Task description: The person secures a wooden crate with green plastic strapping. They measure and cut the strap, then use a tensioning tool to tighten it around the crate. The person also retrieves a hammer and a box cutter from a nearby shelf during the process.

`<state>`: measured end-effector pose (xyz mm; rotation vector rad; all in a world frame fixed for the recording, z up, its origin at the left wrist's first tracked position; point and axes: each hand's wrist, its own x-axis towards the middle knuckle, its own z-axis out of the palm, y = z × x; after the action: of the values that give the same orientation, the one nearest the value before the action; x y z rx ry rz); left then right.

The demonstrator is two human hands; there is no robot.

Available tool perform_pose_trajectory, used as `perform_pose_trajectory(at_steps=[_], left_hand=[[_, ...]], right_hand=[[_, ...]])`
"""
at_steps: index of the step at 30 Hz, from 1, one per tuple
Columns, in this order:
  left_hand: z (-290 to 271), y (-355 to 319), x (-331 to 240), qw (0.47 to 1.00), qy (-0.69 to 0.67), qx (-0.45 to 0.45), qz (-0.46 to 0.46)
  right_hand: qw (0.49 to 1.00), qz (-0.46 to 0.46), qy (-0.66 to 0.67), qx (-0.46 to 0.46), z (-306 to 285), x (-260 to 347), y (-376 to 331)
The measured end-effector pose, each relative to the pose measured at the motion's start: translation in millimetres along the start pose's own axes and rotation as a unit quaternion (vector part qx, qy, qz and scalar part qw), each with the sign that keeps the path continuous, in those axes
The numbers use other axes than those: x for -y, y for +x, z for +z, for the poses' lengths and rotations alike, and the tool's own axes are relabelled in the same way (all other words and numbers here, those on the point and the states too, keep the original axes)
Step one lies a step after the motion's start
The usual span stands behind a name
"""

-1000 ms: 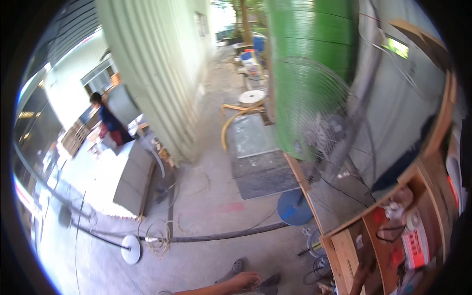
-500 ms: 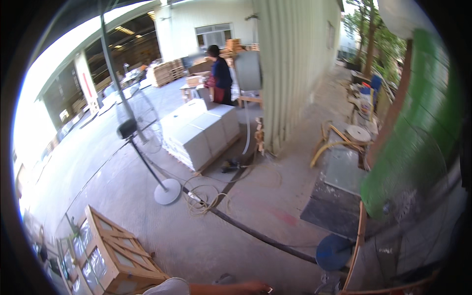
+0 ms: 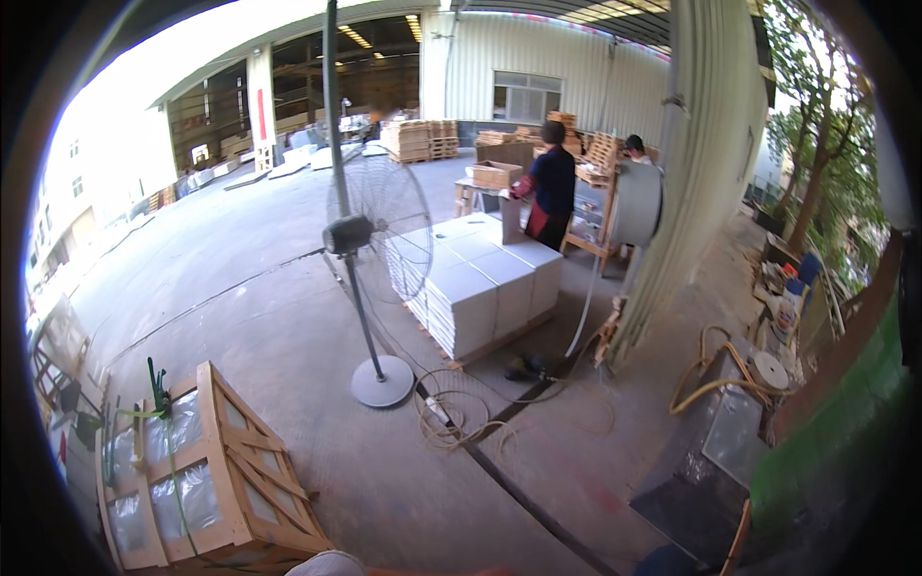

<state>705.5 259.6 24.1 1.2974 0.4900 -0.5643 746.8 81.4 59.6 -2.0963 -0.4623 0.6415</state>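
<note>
Neither of my hands shows. At the lower edge are only a light grey sleeve [image 3: 327, 564] and a thin strip of bare forearm [image 3: 432, 573]; which arm this is I cannot tell. A wooden crate [image 3: 229, 470] stands closest to the sleeve, on its left. Clear plastic wrap shows between its slats, and a green strap runs over it. Ahead is a black pedestal fan [image 3: 348, 233] on a round grey base [image 3: 382, 382].
Beyond the fan, a strapped stack of pale slabs [image 3: 480, 288] sits on a pallet. A person in dark clothes [image 3: 552, 182] stands behind it; another person [image 3: 635, 149] is farther back. A coiled hose [image 3: 451, 422] and a dark floor channel [image 3: 523, 494] cross the ground. A corrugated wall [image 3: 706, 182] rises at right.
My view has turned left, so the fan, crate and slab stack sit farther right. The hand and most of the forearm have left the lower edge. A second distant person has come into view.
</note>
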Motion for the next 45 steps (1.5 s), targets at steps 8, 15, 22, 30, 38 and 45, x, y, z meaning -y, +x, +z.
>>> perform_pose_trajectory(at_steps=[8, 15, 22, 30, 38, 45], left_hand=[[-99, -60, 14, 0.956, 0.030, -0.158, 0.246], [-174, -127, -12, 0.916, -0.282, -0.264, 0.107], [-272, -137, -35, 0.833, -0.344, -0.414, 0.130], [-373, -149, -7, 0.772, -0.370, -0.495, 0.150], [-481, -220, 1, 0.667, -0.511, -0.513, 0.177], [-608, -328, 106, 0.483, -0.630, -0.593, 0.133]], right_hand=[[0.976, -0.152, -0.134, 0.076, 99, 81, 72], [0.937, -0.241, -0.164, 0.194, 159, 190, 140], [0.863, -0.338, -0.127, 0.354, 253, 243, 245], [0.776, -0.167, -0.114, 0.598, 375, 298, 343], [0.774, -0.060, -0.065, 0.627, 522, 397, 349], [0.824, 0.038, -0.056, 0.563, 654, 492, 352]])
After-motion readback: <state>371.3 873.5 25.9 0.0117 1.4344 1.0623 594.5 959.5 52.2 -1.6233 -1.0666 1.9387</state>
